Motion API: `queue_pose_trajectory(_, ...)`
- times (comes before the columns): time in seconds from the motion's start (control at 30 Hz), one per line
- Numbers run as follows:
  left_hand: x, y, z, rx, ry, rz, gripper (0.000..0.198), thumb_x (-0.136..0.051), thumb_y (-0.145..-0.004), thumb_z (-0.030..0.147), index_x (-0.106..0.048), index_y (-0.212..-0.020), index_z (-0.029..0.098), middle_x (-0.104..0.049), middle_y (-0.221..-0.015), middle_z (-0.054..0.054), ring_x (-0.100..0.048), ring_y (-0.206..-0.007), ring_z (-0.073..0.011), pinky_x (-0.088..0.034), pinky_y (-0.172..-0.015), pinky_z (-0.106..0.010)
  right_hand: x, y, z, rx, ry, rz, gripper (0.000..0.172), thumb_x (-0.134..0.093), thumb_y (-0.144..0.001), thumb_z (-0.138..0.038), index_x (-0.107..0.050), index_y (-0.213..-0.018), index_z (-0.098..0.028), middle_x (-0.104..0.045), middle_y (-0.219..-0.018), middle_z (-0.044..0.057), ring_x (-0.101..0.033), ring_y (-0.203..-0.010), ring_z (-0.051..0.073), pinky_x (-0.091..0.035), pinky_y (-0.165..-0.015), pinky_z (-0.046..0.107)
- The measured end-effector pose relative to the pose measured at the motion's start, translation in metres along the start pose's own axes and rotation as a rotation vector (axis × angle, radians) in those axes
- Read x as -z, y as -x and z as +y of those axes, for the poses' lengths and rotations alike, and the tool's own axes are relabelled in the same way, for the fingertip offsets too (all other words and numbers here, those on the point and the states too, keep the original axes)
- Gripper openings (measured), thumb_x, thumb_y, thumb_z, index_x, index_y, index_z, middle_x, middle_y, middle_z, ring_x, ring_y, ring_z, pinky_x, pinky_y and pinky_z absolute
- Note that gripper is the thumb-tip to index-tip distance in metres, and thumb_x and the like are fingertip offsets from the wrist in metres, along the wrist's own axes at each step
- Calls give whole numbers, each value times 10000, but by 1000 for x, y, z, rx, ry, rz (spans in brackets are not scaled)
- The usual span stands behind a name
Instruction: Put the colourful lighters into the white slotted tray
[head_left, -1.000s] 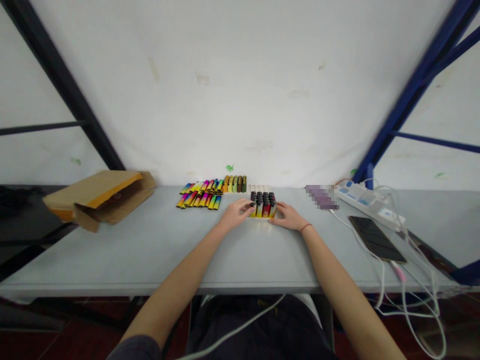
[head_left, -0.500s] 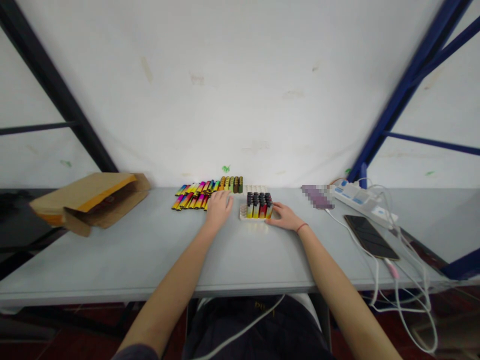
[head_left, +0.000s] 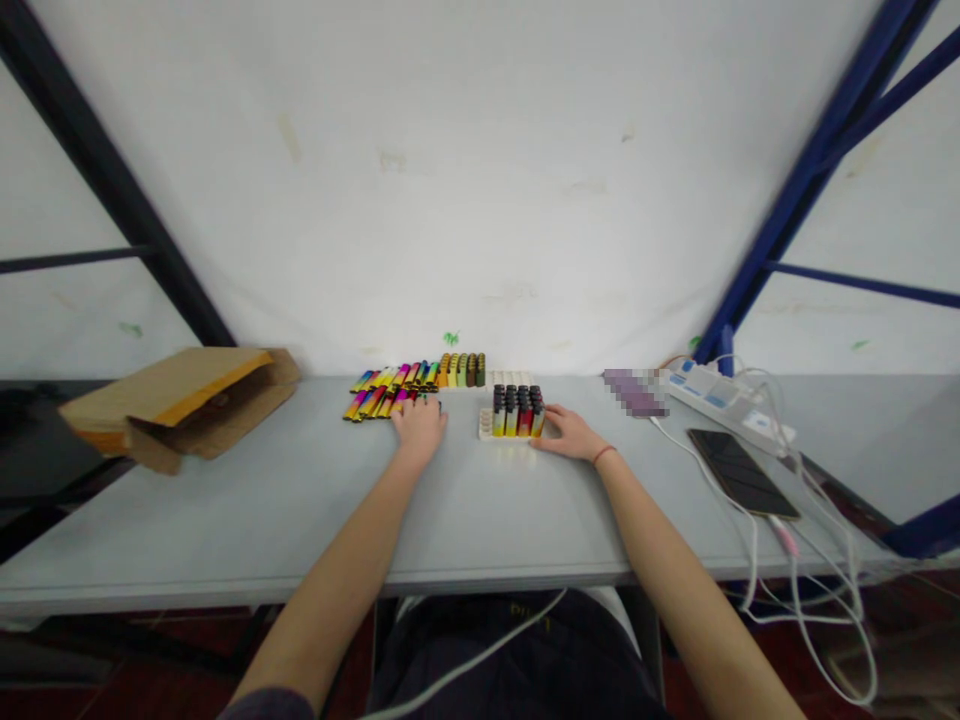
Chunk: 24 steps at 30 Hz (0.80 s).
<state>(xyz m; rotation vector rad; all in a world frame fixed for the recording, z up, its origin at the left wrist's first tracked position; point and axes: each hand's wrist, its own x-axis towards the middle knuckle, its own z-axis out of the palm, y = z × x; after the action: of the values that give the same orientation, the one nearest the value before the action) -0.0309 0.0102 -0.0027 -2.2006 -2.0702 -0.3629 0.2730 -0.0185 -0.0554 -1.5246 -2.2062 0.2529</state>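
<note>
My left hand is at the right end of the front row of colourful lighters lying on their sides. Its fingers are bent over a lighter there, mostly hidden beneath them. A white tray with holes holds several lighters upright, their dark tops up; the holes at its left end show bare. My right hand grips the tray's right end, thumb at the front edge and fingers along the side.
Behind stand yellow-green and dark lighters in rows, beside another white tray. A brown paper bag lies at left. At right are a phone, a power strip and loose white cables.
My left hand has moved left and towards me, from beside the back rows to the front row of lying lighters, its fingers now bent. My right hand stays on the tray.
</note>
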Motion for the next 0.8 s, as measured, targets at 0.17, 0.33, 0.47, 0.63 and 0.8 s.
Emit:
queue_pose_trajectory(0.17,-7,-9,-2,-10,171,-26,336,-433,-971,230,-675,-1168,103,-714,-1143,-213,-664,-1104,-320,-485,-935,-417,-1,0,2,-1,8,6,687,-667,-802,-666,-649,-1322,-217,-580,-1438,136,-546,-1307,349,-420,-1130,487)
queue_pose_trajectory(0.33,-13,-18,5,213,895,31,287,-375,-983,189,-623,-1120,147,-723,-1013,-127,-705,-782,-176,-539,-713,-281,-2,0,4,16,10,8,674,-659,-814,-652,-643,-1327,-216,-588,-1427,137,-551,-1301,344,-424,-1127,493)
queue_pose_trajectory(0.47,-13,-18,12,370,1486,-93,168,-450,-985,309,-550,-1036,184,-637,-802,6,-519,-459,-65,-430,-473,-190,-1,1,4,14,22,-7,684,-646,-819,-652,-641,-1326,-192,-575,-1437,159,-542,-1311,353,-422,-1129,506)
queue_pose_trajectory(0.63,-13,-13,18,252,1678,-112,176,-664,-863,302,-556,-890,167,-522,-669,57,-497,-486,-48,-406,-474,-159,0,1,3,13,6,6,663,-661,-813,-640,-646,-1318,-210,-595,-1417,145,-556,-1293,346,-428,-1121,496)
queue_pose_trajectory(0.8,-13,-10,24,269,1674,-165,318,-577,-894,509,-543,-862,194,-459,-563,78,-347,-359,-46,-245,-368,-168,0,1,1,22,-1,14,647,-669,-810,-635,-656,-1300,-212,-608,-1400,140,-566,-1276,344,-428,-1116,490)
